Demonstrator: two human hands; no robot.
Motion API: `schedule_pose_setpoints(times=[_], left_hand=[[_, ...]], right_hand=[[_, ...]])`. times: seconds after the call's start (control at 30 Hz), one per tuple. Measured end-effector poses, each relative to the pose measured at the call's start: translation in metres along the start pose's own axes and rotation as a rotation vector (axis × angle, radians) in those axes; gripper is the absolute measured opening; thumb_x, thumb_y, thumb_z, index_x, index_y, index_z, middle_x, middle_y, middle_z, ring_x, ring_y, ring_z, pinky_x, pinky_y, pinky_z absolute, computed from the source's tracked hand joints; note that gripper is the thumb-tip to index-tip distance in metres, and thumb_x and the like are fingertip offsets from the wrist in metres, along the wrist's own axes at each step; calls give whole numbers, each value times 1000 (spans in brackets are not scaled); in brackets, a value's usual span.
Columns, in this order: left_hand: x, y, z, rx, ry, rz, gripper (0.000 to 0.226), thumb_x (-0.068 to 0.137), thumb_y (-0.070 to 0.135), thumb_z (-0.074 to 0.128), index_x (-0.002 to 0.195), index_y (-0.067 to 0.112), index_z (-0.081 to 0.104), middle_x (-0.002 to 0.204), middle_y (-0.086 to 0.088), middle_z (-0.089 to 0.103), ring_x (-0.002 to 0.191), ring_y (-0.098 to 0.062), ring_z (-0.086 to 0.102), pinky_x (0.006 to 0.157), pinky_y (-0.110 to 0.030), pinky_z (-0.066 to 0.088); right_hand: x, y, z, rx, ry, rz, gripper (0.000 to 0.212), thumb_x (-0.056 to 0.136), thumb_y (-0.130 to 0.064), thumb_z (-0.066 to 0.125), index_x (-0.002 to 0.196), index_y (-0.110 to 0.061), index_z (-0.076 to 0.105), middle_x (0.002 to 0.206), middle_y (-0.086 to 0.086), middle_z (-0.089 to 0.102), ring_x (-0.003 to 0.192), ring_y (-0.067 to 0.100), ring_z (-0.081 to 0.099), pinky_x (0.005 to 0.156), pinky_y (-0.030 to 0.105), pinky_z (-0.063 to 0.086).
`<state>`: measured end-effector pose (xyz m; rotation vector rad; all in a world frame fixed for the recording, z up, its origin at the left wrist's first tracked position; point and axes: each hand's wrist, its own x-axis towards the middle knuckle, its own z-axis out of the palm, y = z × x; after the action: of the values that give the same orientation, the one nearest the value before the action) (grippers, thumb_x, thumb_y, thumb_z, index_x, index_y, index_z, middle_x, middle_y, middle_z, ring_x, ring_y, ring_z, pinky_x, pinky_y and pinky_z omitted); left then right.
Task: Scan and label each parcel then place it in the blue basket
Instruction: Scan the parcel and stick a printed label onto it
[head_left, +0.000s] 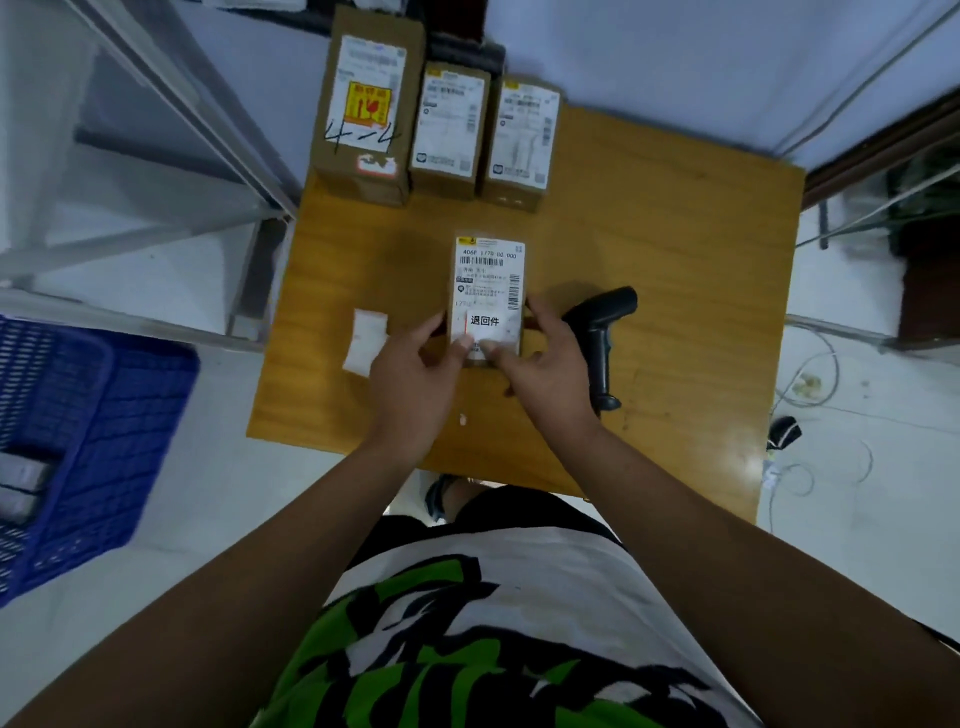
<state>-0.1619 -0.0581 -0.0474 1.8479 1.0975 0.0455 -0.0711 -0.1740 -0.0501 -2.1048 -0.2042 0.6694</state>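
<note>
One small parcel (485, 280) lies in the middle of the wooden surface (675, 260), and both hands are on its near end. The left hand (415, 379) and right hand (550, 369) each have a grip on a side of it, thumbs pressing a white sticker (485, 322) onto its top. The scanner (602, 332) lies beside the right hand, so I judge scanning done and labelling nearly finished. This parcel is not yet in the blue basket (104, 415) on the floor to the left. Three more boxes (449, 124) wait at the far edge. Something pale sits in the basket, too blurred to name.
</note>
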Motion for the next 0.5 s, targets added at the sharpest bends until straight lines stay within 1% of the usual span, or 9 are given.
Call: schedule_pose_setpoints(times=[0.03,0.1,0.17,0.23,0.3,0.33,0.4,0.43,0.5], left_hand=[[-6,-4,-14,-68,28,13,41,97,50,66,135,34,66,119,16,68,103,-3,65,86,-21,52],[-19,-17,-43,-210,95,14,37,99,44,66,134,34,68,121,20,69,110,3,64,92,-20,54],[-38,-35,-75,-341,184,-3,35,100,34,67,135,31,68,121,21,69,112,6,65,94,-17,54],[-61,-56,-109,-464,296,-41,35,100,24,68,135,24,69,118,19,71,109,4,69,93,-14,54],[-86,-83,-146,-604,412,-90,37,99,20,70,136,20,69,120,10,73,109,-3,71,92,-19,57],[-101,-96,-167,-662,458,-109,37,99,19,70,136,19,69,123,6,74,110,-6,72,90,-19,57],[-130,-126,-210,-722,536,-125,36,99,20,71,134,19,69,124,2,74,108,-9,73,85,-15,56],[-146,-141,-232,-731,569,-125,35,99,21,71,134,20,70,123,3,74,108,-9,73,85,-14,56],[-176,-170,-274,-745,649,-132,33,99,21,70,132,22,71,121,7,75,107,-6,73,84,-14,56]], right_hand=[[-6,-10,6,0,-17,-37,70,82,-51,78,144,-49,47,126,-22,64,107,28,72,83,54,63],[-19,-34,23,-17,-66,-100,75,82,-52,77,149,-45,45,133,-16,62,107,33,71,80,53,64],[-36,-57,48,-36,-127,-174,77,82,-48,78,152,-40,46,135,-11,60,104,28,71,75,47,65],[-56,-80,80,-53,-208,-255,73,83,-42,78,150,-41,49,133,-10,60,106,19,69,74,46,65],[-83,-103,117,-46,-316,-308,69,84,-37,77,147,-44,51,133,-8,62,107,15,67,81,46,64],[-99,-115,137,-42,-373,-318,68,84,-34,77,146,-44,52,132,-7,62,104,13,66,84,44,63],[-133,-136,178,-60,-474,-367,65,87,-24,79,146,-36,56,131,-8,64,105,10,65,86,33,59],[-150,-146,199,-74,-522,-405,64,87,-21,80,146,-32,58,131,-7,65,105,10,66,82,28,57],[-184,-167,241,-106,-617,-456,66,86,-19,83,146,-30,58,132,-4,66,96,12,66,65,22,57]])
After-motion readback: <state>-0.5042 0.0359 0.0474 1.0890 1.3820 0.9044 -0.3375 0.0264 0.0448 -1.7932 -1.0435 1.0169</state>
